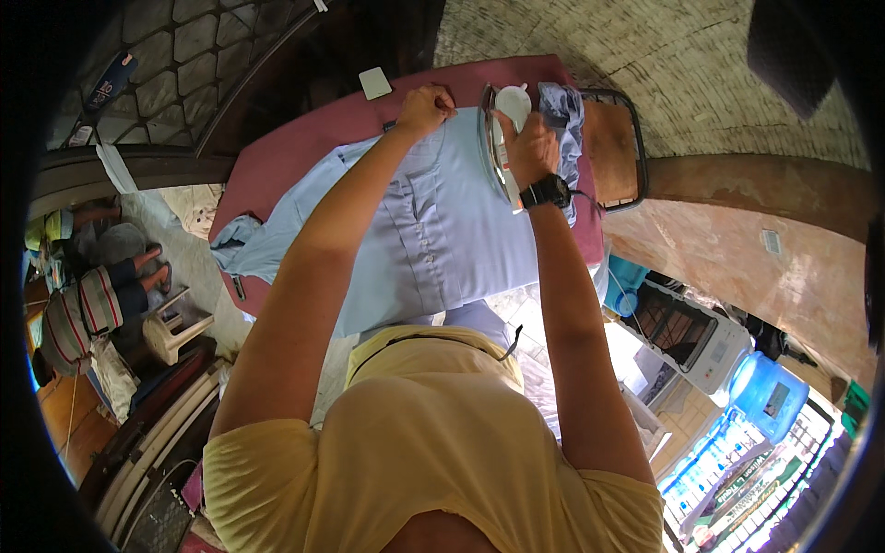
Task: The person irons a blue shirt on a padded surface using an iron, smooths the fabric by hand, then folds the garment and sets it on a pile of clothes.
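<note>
A light blue button-front shirt (493,241) lies spread over a maroon-covered ironing board (277,175), with its buttons running down the middle and one sleeve out to the left. My right hand (532,147) is wrapped round the handle of a clothes iron (491,138), which rests on the right part of the shirt, tip pointing toward me. At the shirt's far edge, near the collar, my left hand (427,109) has its fingers curled in and pinches the cloth. A bunched part of the shirt (562,106) lies just right of the iron.
A small white square (376,83) sits on the board's far edge. The metal iron rest (616,147) juts out at the right end. To the left, a person in a striped top (88,309) is near a wooden stool (175,327). A blue water jug (770,396) stands lower right.
</note>
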Demonstrator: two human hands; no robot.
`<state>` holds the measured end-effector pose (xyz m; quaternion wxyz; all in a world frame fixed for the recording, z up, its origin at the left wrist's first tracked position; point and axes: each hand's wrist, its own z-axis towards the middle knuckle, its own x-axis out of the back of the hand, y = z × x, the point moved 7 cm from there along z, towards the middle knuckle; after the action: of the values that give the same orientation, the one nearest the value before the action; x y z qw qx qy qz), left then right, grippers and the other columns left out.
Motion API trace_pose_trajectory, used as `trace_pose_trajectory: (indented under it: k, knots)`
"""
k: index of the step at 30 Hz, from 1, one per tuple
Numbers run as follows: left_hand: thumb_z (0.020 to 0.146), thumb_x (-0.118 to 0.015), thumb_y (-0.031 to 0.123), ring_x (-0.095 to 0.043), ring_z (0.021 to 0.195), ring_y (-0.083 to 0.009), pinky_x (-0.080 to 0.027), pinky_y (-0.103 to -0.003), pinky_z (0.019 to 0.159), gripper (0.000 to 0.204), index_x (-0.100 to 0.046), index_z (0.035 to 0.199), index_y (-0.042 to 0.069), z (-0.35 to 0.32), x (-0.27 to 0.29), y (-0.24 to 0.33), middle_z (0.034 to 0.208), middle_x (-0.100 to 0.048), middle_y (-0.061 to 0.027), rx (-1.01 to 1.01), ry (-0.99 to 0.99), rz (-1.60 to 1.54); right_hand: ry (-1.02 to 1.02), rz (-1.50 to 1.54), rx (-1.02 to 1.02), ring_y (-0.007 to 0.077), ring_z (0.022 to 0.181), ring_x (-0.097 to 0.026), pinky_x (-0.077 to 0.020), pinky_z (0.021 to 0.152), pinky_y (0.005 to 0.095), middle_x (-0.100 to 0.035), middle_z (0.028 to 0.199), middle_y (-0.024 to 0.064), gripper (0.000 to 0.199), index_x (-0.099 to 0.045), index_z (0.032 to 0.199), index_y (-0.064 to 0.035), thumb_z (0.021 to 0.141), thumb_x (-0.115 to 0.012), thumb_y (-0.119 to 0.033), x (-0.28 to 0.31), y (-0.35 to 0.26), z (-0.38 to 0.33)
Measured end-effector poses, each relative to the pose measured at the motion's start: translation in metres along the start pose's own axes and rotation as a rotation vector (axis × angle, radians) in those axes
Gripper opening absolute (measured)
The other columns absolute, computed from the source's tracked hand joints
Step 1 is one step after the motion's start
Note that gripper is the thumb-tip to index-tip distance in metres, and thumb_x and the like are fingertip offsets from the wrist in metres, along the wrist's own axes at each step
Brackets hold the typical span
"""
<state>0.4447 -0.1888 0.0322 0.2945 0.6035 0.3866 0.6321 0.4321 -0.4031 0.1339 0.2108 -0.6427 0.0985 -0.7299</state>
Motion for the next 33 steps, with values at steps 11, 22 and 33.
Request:
trace_pose_trajectory:
  k: [11,22,33]
  knots:
    - [0.072,-0.078,0.009,-0.071,0.075,-0.0184,-0.055,-0.034,0.07,0.01,-0.074,0.081,0.007,0.014,0.004,-0.006,0.08,-0.073,-0.0081,-0.066,-0.086,0.069,-0.043,0.086,0.068,0.0433,0.073,-0.067,-0.054,0.06,0.0515,-0.066,0.073,0.0257,0.063,-0.06,0.083,0.0015,0.085,-0.063,-0.062,-0.007,-0.007,0.009]
    - [0.076,-0.072,0.007,-0.07,0.086,-0.0242,-0.054,-0.036,0.078,0.018,-0.076,0.093,0.013,0.025,0.018,0.008,0.087,-0.074,-0.0063,-0.109,-0.201,0.276,-0.002,0.058,0.382,0.0391,0.057,-0.065,-0.0507,0.051,0.0482,-0.06,0.056,0.0195,0.056,-0.059,0.072,-0.003,0.08,-0.072,-0.056,0.009,-0.038,-0.044]
    - [0.083,-0.071,0.011,-0.065,0.089,-0.0296,-0.054,-0.038,0.076,0.017,-0.067,0.099,0.008,-0.079,0.132,-0.003,0.1,-0.065,-0.0113,-0.11,0.432,0.042,-0.147,0.007,0.387,0.043,0.068,-0.067,-0.0548,0.059,0.0508,-0.066,0.069,0.0249,0.064,-0.065,0.08,-0.0012,0.078,-0.068,-0.065,-0.02,-0.08,0.014]
